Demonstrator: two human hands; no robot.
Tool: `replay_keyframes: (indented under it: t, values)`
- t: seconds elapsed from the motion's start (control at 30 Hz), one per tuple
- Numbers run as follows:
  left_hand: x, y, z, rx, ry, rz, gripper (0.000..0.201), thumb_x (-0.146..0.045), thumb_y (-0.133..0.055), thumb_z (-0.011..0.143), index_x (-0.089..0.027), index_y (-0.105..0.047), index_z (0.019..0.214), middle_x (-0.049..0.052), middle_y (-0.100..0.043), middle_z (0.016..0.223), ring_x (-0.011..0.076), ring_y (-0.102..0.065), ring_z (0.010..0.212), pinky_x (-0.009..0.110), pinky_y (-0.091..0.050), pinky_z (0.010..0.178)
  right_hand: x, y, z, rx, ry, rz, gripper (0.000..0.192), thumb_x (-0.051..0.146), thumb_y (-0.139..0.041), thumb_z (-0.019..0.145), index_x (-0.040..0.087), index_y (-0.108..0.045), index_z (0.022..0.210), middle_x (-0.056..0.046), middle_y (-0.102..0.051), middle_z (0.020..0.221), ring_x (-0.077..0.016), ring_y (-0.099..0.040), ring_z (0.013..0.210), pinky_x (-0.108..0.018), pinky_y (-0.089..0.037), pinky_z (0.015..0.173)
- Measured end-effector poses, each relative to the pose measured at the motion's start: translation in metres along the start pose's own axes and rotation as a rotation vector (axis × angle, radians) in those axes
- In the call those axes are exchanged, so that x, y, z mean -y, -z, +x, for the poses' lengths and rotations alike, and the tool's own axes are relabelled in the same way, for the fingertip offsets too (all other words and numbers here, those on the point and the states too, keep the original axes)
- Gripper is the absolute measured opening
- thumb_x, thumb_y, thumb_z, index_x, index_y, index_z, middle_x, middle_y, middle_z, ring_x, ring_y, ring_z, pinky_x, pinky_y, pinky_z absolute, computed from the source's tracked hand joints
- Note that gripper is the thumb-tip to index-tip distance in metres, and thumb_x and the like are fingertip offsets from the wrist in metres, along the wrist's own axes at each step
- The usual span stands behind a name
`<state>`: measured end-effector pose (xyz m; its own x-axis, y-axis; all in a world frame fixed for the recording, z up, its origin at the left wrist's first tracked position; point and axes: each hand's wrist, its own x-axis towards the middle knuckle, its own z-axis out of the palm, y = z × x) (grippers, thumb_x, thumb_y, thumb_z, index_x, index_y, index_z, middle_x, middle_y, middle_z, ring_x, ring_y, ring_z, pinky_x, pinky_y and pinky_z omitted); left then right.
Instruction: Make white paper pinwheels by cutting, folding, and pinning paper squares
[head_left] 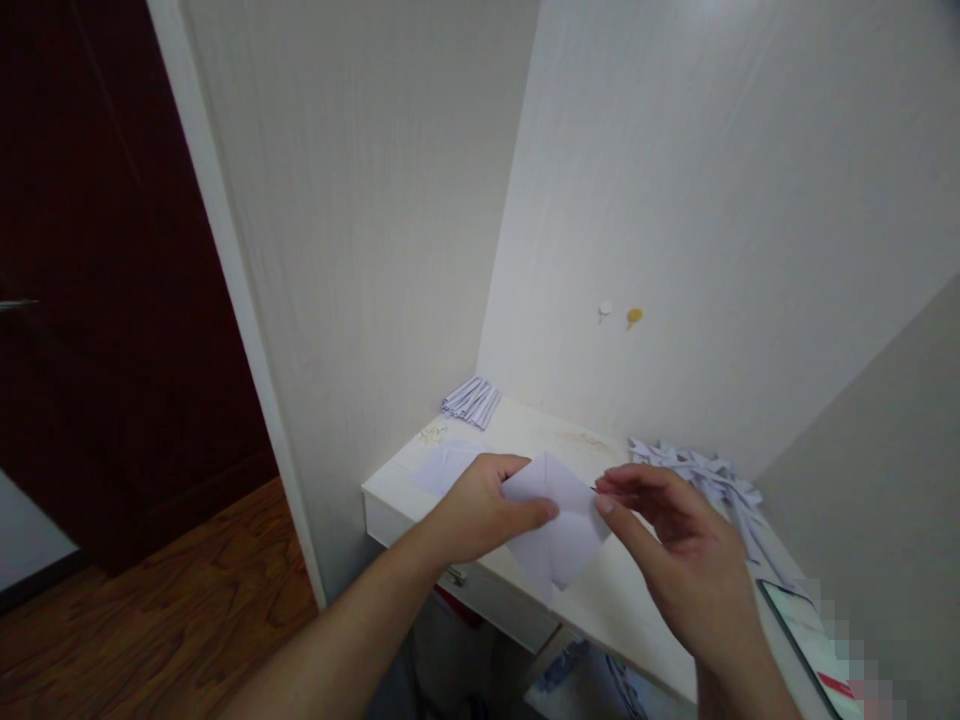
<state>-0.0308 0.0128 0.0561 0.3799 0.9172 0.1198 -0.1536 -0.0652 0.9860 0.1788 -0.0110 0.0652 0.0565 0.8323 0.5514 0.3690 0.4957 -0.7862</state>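
A white sheet of folded paper [559,525] is held above a small white desk [525,425] set in a wall corner. My left hand [480,505] grips its left side, thumb lying across the folded face. My right hand [664,520] pinches the paper's right corner between thumb and forefinger. The paper shows diagonal creases and hangs to a point at the bottom.
A bundle of folded paper strips [471,400] lies at the desk's back left corner. Several folded white paper pieces [705,478] are heaped at the right. A flat sheet [442,468] lies under my left hand. A phone [802,635] rests at the right. A dark red door [112,280] stands left.
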Motion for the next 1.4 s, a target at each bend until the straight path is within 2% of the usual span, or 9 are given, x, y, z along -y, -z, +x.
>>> replay_keyframes:
  t: [0.23,0.37,0.43,0.53,0.63,0.77,0.9,1.2,1.4]
  values:
    - [0.004,0.011,0.007,-0.019,0.029,0.000,0.032,-0.030,-0.090,0.062,-0.012,-0.075,0.085,0.004,-0.074,0.076,0.0144,-0.064,0.062,0.024,-0.049,0.057,-0.003,0.003,0.000,0.100,0.014,-0.112,0.008,0.032,-0.075,0.085,0.025,-0.074,0.089,-0.001,-0.072,0.081,-0.0179,-0.067,0.075,-0.029,-0.054,0.069]
    - [0.015,0.009,0.013,-0.161,-0.051,-0.268,0.048,-0.031,-0.094,0.059,-0.016,-0.073,0.099,0.005,-0.075,0.091,0.0166,-0.068,0.074,0.026,-0.054,0.065,-0.009,-0.007,-0.004,-0.089,-0.010,0.008,0.008,0.032,-0.075,0.084,0.024,-0.073,0.084,0.000,-0.071,0.078,-0.0162,-0.064,0.071,-0.027,-0.052,0.065]
    - [0.021,0.002,0.014,-0.158,-0.043,-0.354,0.048,-0.036,-0.092,0.064,-0.015,-0.073,0.104,0.007,-0.076,0.095,0.0175,-0.069,0.076,0.027,-0.055,0.066,-0.011,-0.015,-0.008,-0.190,-0.021,0.060,0.009,0.032,-0.076,0.083,0.024,-0.074,0.085,0.000,-0.071,0.079,-0.0159,-0.064,0.071,-0.027,-0.052,0.066]
    - [0.026,-0.011,0.014,-0.130,-0.016,-0.382,0.042,-0.038,-0.089,0.070,-0.011,-0.076,0.100,0.009,-0.077,0.088,0.0167,-0.068,0.072,0.028,-0.054,0.069,-0.013,-0.025,-0.013,-0.225,-0.032,0.112,0.011,0.033,-0.078,0.082,0.023,-0.074,0.085,-0.001,-0.073,0.079,-0.0158,-0.065,0.072,-0.027,-0.053,0.067]
    - [0.024,-0.018,0.013,-0.173,-0.014,-0.439,0.041,-0.036,-0.090,0.068,-0.012,-0.077,0.099,0.009,-0.078,0.087,0.0175,-0.069,0.073,0.029,-0.055,0.071,-0.011,-0.030,-0.016,-0.279,-0.041,0.135,0.012,0.033,-0.079,0.081,0.022,-0.075,0.085,-0.001,-0.074,0.080,-0.0158,-0.066,0.073,-0.027,-0.054,0.069]
    - [0.020,-0.017,0.013,-0.168,0.024,-0.360,0.039,-0.042,-0.089,0.068,-0.011,-0.078,0.090,0.011,-0.078,0.088,0.0182,-0.068,0.076,0.026,-0.052,0.066,-0.009,-0.031,-0.017,-0.361,-0.036,0.152,0.011,0.031,-0.079,0.081,0.022,-0.075,0.085,-0.001,-0.074,0.080,-0.0157,-0.067,0.072,-0.027,-0.055,0.069]
    - [0.015,-0.013,0.017,-0.161,0.015,-0.241,0.039,-0.040,-0.089,0.066,-0.013,-0.078,0.091,0.010,-0.078,0.090,0.0169,-0.067,0.076,0.026,-0.050,0.066,-0.008,-0.030,-0.017,-0.357,-0.031,0.146,0.011,0.031,-0.079,0.081,0.022,-0.075,0.085,-0.001,-0.074,0.080,-0.0158,-0.068,0.072,-0.027,-0.056,0.068]
    - [0.008,-0.001,0.026,-0.002,0.000,-0.243,0.040,-0.037,-0.091,0.063,-0.011,-0.079,0.090,0.007,-0.077,0.082,0.0136,-0.063,0.066,0.023,-0.044,0.060,-0.012,-0.027,-0.019,-0.372,-0.050,0.140,0.013,0.032,-0.081,0.079,0.023,-0.075,0.085,-0.001,-0.074,0.080,-0.0159,-0.067,0.072,-0.027,-0.055,0.069]
    - [0.005,-0.009,0.029,-0.095,-0.016,-0.256,0.043,-0.039,-0.092,0.062,-0.010,-0.080,0.091,0.011,-0.080,0.090,0.0173,-0.069,0.071,0.027,-0.052,0.068,-0.012,-0.027,-0.021,-0.357,-0.062,0.149,0.013,0.034,-0.080,0.080,0.023,-0.075,0.085,-0.001,-0.073,0.079,-0.0160,-0.066,0.071,-0.027,-0.054,0.067]
